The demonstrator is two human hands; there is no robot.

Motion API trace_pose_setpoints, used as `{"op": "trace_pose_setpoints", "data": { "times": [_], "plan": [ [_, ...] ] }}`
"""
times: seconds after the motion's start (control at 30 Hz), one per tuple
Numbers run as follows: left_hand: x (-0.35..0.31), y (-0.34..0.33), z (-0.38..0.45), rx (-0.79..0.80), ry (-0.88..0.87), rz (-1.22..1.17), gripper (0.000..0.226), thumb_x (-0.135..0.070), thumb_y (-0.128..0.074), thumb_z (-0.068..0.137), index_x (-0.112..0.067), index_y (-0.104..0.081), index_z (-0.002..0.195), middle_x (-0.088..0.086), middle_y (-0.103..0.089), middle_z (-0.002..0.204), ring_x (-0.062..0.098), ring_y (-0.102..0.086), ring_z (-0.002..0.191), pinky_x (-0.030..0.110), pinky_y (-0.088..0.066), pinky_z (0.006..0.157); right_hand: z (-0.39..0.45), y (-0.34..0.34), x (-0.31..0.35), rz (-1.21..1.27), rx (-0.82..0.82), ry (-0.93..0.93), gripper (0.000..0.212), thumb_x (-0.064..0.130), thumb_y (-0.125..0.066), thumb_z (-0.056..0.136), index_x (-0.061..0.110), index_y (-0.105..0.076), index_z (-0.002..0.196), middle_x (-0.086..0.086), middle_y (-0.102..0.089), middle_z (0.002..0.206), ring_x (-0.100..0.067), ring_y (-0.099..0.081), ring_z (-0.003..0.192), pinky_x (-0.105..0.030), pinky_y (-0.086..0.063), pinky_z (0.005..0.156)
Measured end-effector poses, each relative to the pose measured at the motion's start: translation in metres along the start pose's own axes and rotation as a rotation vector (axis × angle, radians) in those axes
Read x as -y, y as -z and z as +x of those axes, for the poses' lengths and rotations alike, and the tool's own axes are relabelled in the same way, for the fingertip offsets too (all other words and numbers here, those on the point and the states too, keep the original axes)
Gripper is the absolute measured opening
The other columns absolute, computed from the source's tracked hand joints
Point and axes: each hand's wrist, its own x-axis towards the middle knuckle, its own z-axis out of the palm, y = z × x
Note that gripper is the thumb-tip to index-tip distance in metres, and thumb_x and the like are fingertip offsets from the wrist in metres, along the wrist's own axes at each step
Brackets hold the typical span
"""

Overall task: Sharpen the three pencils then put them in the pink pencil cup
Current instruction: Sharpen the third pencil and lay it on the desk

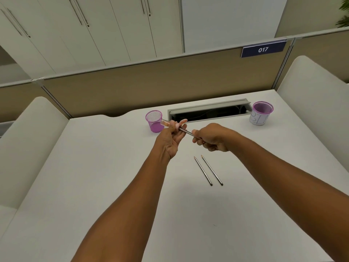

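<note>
My left hand (pixel 172 138) grips a small clear and pink sharpener (pixel 168 123) above the white desk (pixel 94 176). My right hand (pixel 211 138) grips a dark pencil (pixel 186 131) whose tip sits inside the sharpener. Two more dark pencils (pixel 208 171) lie side by side on the desk, just below my right hand, tips pointing away from me. A pink mesh pencil cup (pixel 154 121) stands right behind my left hand. A second pink-rimmed cup (pixel 261 113) with a white paper wrap stands at the far right.
An open grey cable tray (pixel 209 110) is set into the desk's back edge between the two cups. Beige partition panels rise behind and white dividers flank the desk on both sides.
</note>
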Motion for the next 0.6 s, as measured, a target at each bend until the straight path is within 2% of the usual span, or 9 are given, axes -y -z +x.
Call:
{"op": "trace_pose_setpoints", "data": {
  "times": [0.07, 0.13, 0.23, 0.3, 0.37, 0.43, 0.53, 0.6],
  "plan": [
    [-0.002, 0.0, 0.001, -0.013, -0.001, -0.004, 0.012, -0.01, -0.044, 0.102, -0.004, -0.051, 0.111, 0.015, -0.075, 0.087, 0.029, -0.068, 0.094, 0.04, -0.056, 0.089, 0.0, -0.006, -0.006, -0.235, -0.161, 0.2, 0.032, 0.038, -0.053, 0.096, 0.008, -0.062, 0.09, -0.003, -0.058, 0.077, -0.017, -0.049, 0.064, -0.028, -0.038, 0.057],
    [-0.004, -0.003, -0.002, -0.031, 0.0, -0.031, 0.009, -0.008, -0.043, 0.102, -0.006, -0.051, 0.102, 0.017, -0.072, 0.091, 0.032, -0.066, 0.101, 0.043, -0.053, 0.095, 0.002, -0.014, -0.015, -0.506, -0.38, 0.387, 0.024, 0.037, -0.054, 0.094, 0.013, -0.056, 0.089, -0.001, -0.059, 0.082, -0.02, -0.054, 0.073, -0.029, -0.04, 0.062],
    [-0.004, -0.007, -0.004, -0.042, 0.008, -0.085, 0.01, -0.005, -0.043, 0.102, -0.006, -0.05, 0.095, 0.021, -0.068, 0.102, 0.035, -0.064, 0.105, 0.045, -0.05, 0.098, 0.002, -0.025, -0.03, -0.782, -0.675, 0.615, 0.019, 0.026, -0.048, 0.098, 0.012, -0.058, 0.089, -0.005, -0.06, 0.081, -0.024, -0.054, 0.068, -0.03, -0.029, 0.057],
    [-0.003, -0.009, -0.006, -0.034, 0.01, -0.092, 0.009, -0.005, -0.044, 0.102, -0.005, -0.051, 0.096, 0.022, -0.067, 0.105, 0.033, -0.066, 0.1, 0.045, -0.051, 0.097, 0.0, -0.028, -0.033, -0.846, -0.737, 0.671, 0.022, 0.021, -0.046, 0.098, 0.008, -0.063, 0.092, -0.009, -0.063, 0.081, -0.026, -0.054, 0.066, -0.03, -0.027, 0.056],
    [-0.003, -0.009, -0.005, -0.024, 0.011, -0.093, 0.008, -0.007, -0.044, 0.102, -0.004, -0.052, 0.1, 0.021, -0.069, 0.102, 0.034, -0.066, 0.102, 0.045, -0.051, 0.097, -0.004, -0.026, -0.028, -0.818, -0.687, 0.622, 0.024, 0.023, -0.044, 0.099, 0.009, -0.061, 0.091, -0.006, -0.06, 0.077, -0.023, -0.048, 0.064, -0.029, -0.028, 0.056],
    [-0.004, -0.008, -0.005, -0.008, 0.02, -0.081, 0.01, -0.009, -0.045, 0.102, -0.004, -0.051, 0.108, 0.02, -0.072, 0.092, 0.034, -0.067, 0.102, 0.043, -0.054, 0.092, -0.007, -0.023, -0.016, -0.665, -0.54, 0.417, 0.025, 0.029, -0.044, 0.098, 0.013, -0.06, 0.087, 0.001, -0.05, 0.071, -0.019, -0.047, 0.063, -0.027, -0.031, 0.054],
    [-0.003, -0.005, -0.006, -0.001, 0.018, -0.034, 0.017, -0.011, -0.048, 0.101, -0.003, -0.05, 0.115, 0.018, -0.074, 0.088, 0.03, -0.07, 0.09, 0.04, -0.06, 0.077, -0.004, -0.007, 0.002, 0.007, -0.106, 0.0, 0.031, 0.027, -0.046, 0.098, 0.007, -0.062, 0.081, 0.001, -0.048, 0.062, -0.011, -0.037, 0.049, -0.022, -0.027, 0.043],
    [-0.004, -0.006, -0.007, 0.0, 0.009, -0.011, 0.019, -0.012, -0.049, 0.1, -0.003, -0.049, 0.117, 0.019, -0.073, 0.092, 0.029, -0.07, 0.091, 0.039, -0.06, 0.076, -0.003, 0.003, 0.005, 0.227, 0.083, -0.131, 0.035, 0.028, -0.042, 0.102, 0.007, -0.06, 0.08, 0.002, -0.044, 0.054, -0.007, -0.028, 0.042, -0.018, -0.022, 0.037]
  ]
}}
